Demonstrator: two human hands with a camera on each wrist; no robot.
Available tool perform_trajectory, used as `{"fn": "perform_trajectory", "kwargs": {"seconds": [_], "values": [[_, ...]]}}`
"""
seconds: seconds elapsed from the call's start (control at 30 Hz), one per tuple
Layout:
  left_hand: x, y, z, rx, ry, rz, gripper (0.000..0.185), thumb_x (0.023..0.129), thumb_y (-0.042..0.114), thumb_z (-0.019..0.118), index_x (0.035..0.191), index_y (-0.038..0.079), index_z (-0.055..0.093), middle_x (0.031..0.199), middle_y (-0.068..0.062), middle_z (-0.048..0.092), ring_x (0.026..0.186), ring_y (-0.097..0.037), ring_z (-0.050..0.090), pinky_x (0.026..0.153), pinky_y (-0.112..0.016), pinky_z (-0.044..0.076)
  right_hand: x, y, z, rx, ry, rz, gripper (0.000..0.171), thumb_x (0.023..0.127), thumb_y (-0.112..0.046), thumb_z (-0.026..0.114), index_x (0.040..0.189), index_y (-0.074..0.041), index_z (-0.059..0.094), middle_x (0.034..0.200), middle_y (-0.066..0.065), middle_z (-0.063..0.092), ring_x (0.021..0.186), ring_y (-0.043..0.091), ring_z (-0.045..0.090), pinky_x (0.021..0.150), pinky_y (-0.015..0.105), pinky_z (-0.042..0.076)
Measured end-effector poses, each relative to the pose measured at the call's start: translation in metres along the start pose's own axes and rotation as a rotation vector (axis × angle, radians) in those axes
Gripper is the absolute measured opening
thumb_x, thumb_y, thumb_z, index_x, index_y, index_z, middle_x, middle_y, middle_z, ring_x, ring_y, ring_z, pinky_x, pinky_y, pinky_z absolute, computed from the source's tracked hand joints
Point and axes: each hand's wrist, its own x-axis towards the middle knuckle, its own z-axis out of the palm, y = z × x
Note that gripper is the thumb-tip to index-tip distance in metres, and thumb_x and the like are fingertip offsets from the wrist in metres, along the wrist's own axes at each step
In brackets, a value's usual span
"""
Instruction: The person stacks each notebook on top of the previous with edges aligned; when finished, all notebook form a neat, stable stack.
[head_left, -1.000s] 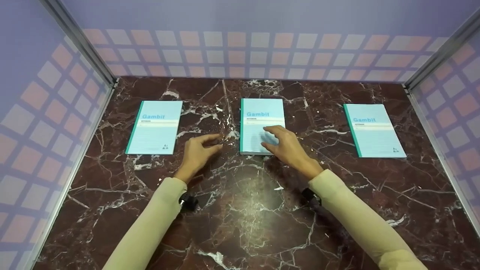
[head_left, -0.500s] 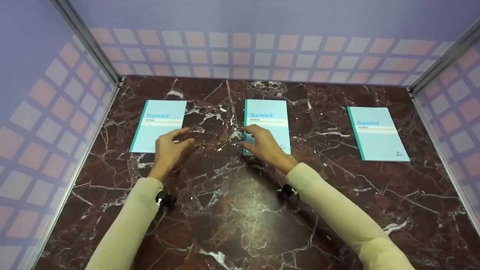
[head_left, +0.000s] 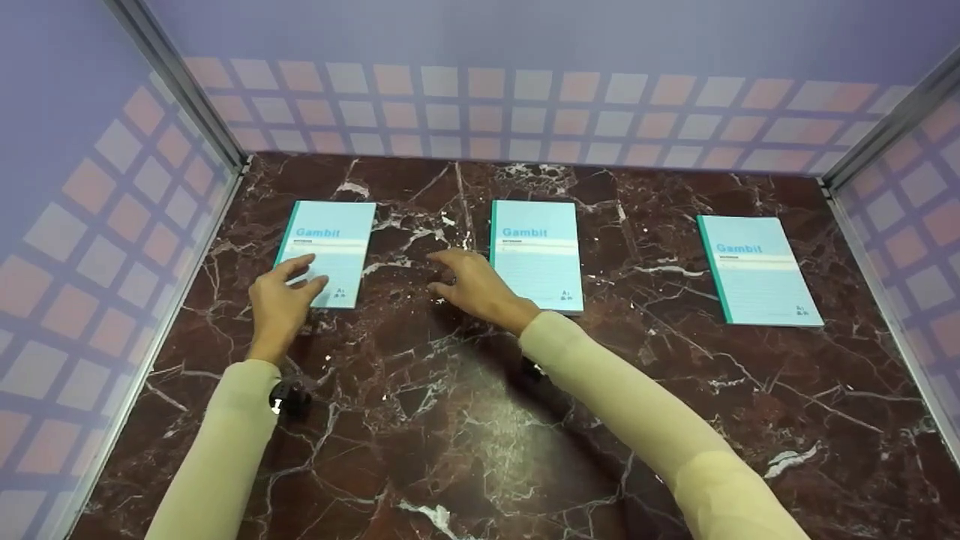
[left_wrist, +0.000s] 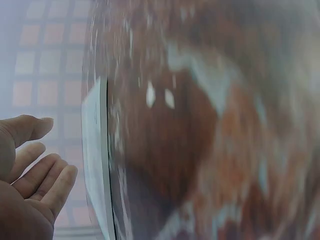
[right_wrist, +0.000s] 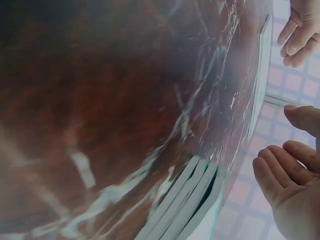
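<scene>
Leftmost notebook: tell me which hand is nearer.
Left. The left hand hovers over the lower-left part of the leftmost notebook; the right hand is off to its right, near the middle notebook.

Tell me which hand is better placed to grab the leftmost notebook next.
Probably the left hand: empty, it hangs at the near left corner of the leftmost notebook. The right hand, also empty, is farther away, by the middle notebook.
</scene>
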Motion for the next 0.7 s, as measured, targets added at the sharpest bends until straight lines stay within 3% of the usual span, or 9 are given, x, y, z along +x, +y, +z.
{"fn": "perform_trajectory", "kwargs": {"seconds": [0.4, 0.7], "values": [[0.010, -0.024, -0.023, 0.063, 0.098, -0.019, 0.045, 0.096, 0.005, 0.079, 0.138, -0.004, 0.068, 0.150, -0.021, 0.058, 0.140, -0.041, 0.053, 0.114, -0.051, 0.047, 0.037, -0.017, 0.024, 0.006, -0.060, 0.054, 0.054, 0.101, -0.019, 0.076, 0.148, 0.000, 0.059, 0.152, 0.016, 0.058, 0.142, 0.030, 0.054, 0.120, 0.033, 0.039], [0.010, -0.036, -0.039, 0.113, 0.075, -0.114, 0.053, 0.097, 0.015, 0.078, 0.145, -0.001, 0.063, 0.152, -0.023, 0.056, 0.145, -0.042, 0.046, 0.121, -0.055, 0.037, 0.049, -0.024, 0.043, -0.064, -0.115, 0.040, 0.056, 0.103, -0.019, 0.073, 0.152, 0.002, 0.054, 0.154, 0.016, 0.056, 0.143, 0.029, 0.053, 0.120, 0.029, 0.038]]}}
